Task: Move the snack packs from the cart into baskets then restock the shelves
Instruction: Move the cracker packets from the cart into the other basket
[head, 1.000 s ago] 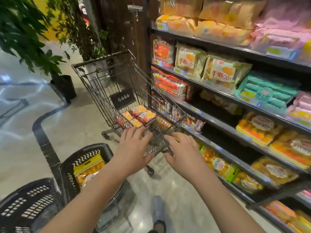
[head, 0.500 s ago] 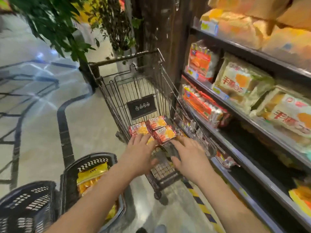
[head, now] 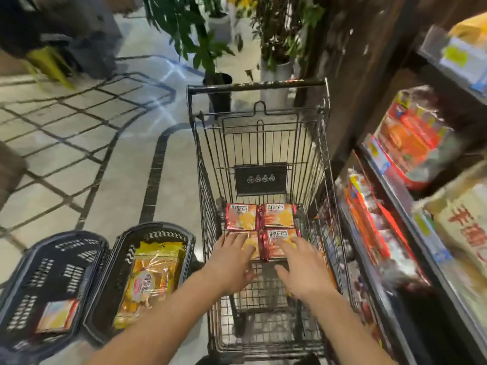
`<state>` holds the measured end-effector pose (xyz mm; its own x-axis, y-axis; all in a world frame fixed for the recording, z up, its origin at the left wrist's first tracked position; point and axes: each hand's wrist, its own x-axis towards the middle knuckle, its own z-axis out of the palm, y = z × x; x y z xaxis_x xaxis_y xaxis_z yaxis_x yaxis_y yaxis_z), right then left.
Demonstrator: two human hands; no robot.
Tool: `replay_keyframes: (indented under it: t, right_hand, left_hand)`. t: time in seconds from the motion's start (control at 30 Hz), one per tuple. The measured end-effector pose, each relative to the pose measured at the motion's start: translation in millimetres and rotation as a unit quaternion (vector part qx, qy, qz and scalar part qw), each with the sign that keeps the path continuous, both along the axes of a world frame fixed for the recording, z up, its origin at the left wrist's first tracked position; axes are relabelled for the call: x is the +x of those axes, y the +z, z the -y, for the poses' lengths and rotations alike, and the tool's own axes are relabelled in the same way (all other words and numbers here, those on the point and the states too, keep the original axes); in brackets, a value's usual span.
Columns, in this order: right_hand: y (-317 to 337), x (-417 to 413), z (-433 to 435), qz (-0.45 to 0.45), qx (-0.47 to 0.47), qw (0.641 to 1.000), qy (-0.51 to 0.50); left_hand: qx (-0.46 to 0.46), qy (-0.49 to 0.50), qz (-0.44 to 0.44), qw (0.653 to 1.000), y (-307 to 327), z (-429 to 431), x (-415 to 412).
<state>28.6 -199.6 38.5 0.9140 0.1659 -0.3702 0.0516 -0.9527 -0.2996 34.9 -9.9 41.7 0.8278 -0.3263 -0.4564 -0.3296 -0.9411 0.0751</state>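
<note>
The left grip (head: 232, 262), just right of the filled basket (head: 155, 227), lies flat with fingers spread on the near-left snack pack (head: 251, 245) in the cart (head: 257, 85); the right grip (head: 303, 270), likewise holding nothing, seemingly touches the near-right pack (head: 279, 234).

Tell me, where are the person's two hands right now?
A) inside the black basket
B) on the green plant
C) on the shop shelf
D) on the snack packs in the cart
D: the left hand and the right hand are both inside the cart, with their fingers spread flat on the nearest snack packs.
</note>
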Motion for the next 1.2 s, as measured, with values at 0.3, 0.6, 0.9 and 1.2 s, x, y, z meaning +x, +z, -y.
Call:
replay_keyframes:
  t: [0.3,0.6,0.9,1.2]
  right_hand:
    - [-52,67,23,-0.038,0.009,0.998,0.040]
    - [-154,120,24,-0.076,-0.005,0.996,0.039]
    - [-239,127,26,-0.080,0.007,0.996,0.030]
    - [-262,136,28,-0.084,0.008,0.996,0.014]
  left_hand:
    - [0.004,0.085,-0.047,0.995,-57,28,47]
    - [0.009,0.119,-0.054,0.991,-165,25,93]
    - [0.015,0.149,-0.093,0.984,-251,11,101]
    - [-0.059,0.350,-0.125,0.926,-282,4,120]
